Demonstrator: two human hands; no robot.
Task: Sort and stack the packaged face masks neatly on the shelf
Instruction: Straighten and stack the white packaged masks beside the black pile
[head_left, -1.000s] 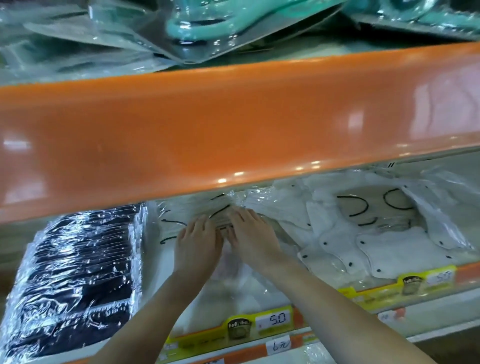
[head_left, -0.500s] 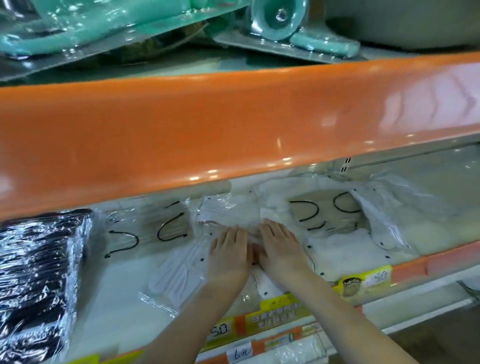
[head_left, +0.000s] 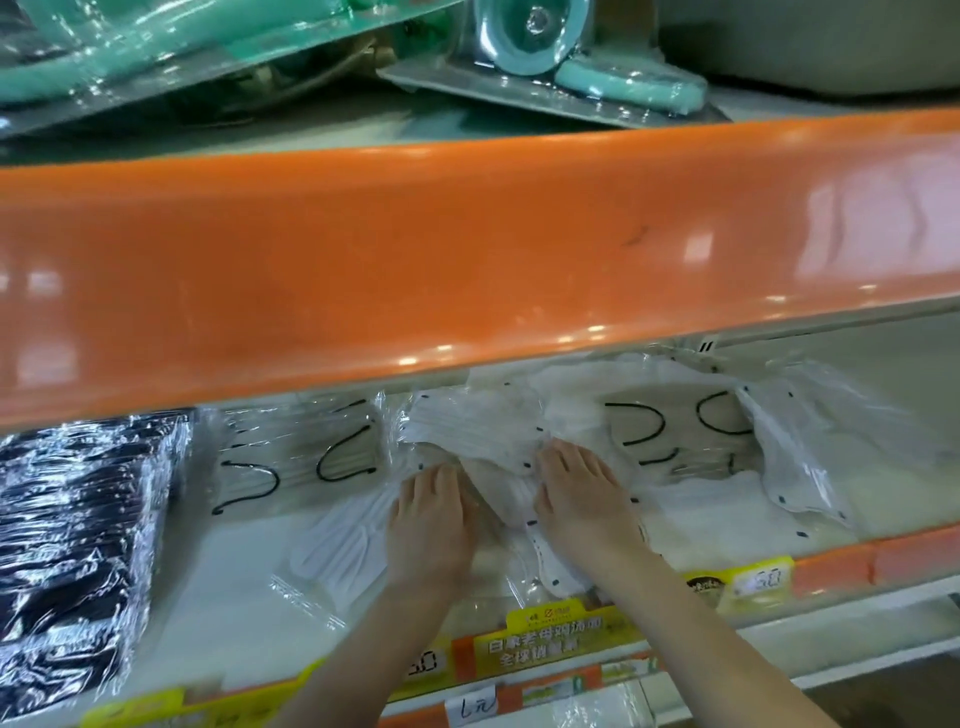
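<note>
Both hands lie palm-down on the lower shelf (head_left: 249, 618), side by side in the middle of a loose scatter of white packaged face masks (head_left: 467, 436). The left hand (head_left: 431, 525) has its fingers straight and close together, pressing flat on a clear-wrapped white pack (head_left: 337, 551) that lies askew near the shelf's front edge. The right hand (head_left: 576, 499) also rests flat, fingers slightly spread, on the overlapping white packs just beside it. Neither hand curls round anything.

To the left stands a tidy stack of black mask packs (head_left: 78, 525) in glossy film, and between it and the hands lies a clear pack with black ear loops (head_left: 306, 457). More loose packs with black loops (head_left: 675, 431) lie to the right, some tilted and overlapping (the orange shelf lip (head_left: 467, 270) above hides how far back they reach).

The step in hand looks like gathering the white packs into one pile. The film is slick, so packs pressed from above may slide over one another and fan out instead of squaring up. A push toward the front could send the askew pack over the price-tag rail (head_left: 545, 639). Mixed types may also end up in one stack, since I can't quite tell through the glare which packs match.
</note>
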